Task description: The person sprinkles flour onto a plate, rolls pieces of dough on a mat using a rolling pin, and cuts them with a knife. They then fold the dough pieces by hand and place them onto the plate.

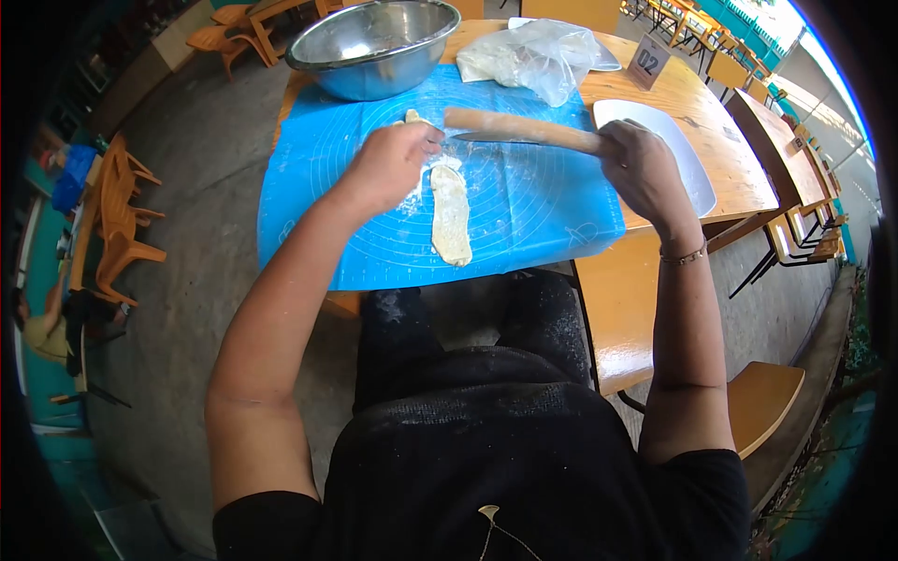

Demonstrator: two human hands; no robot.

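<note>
My right hand [639, 168] is wrapped round one end of a wooden rolling pin [524, 128], raised above a blue baking mat [552, 201]. The pin's free end points left, close to my left hand [393, 164]. That hand is closed, its fingers curled together, and whatever may be in them is hidden. A long flat strip of dough [452, 217] lies on the mat just right of my left wrist. Flour is scattered around its upper end. Behind my left hand, another piece of dough [413, 117] shows in part.
A steel bowl [374, 61] stands at the mat's back left. Right of it, a clear plastic bag [533, 58] with pale contents rests partly on a white plate [606, 53]. A white tray [687, 159] and a "02" sign [648, 62] are on the wooden table [725, 140].
</note>
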